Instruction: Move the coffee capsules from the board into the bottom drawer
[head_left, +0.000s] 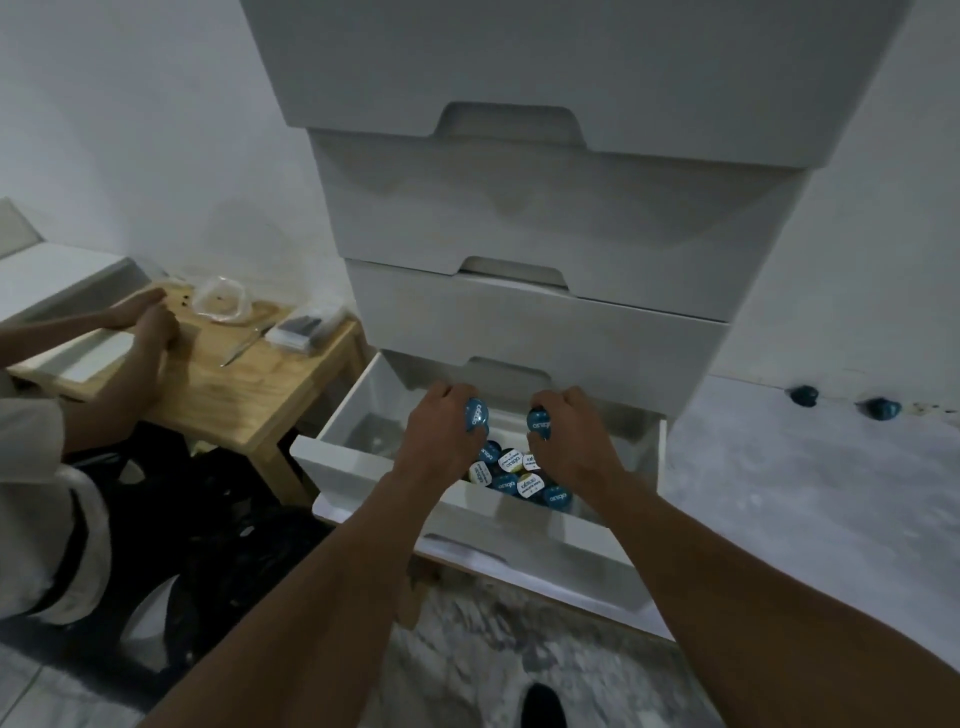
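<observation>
Two capsules gripped, one per hand: left hand (441, 431), right hand (571, 436), above open bottom drawer (519, 551).

Dim, bluish light is falling evenly over the white drawer tower (545, 218), leaving only soft shadows under each drawer lip. Wide-angle distortion is bowing the tower's sides outward toward the top. Everything left of the tower is looking soft and grainy.

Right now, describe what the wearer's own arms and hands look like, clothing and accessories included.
Both forearms are bare, with no sleeve showing anywhere in the picture. The left hand and right hand wear no gloves, and no watch, bracelet or ring is visible on either. The dim light hides any finer marks.
</observation>
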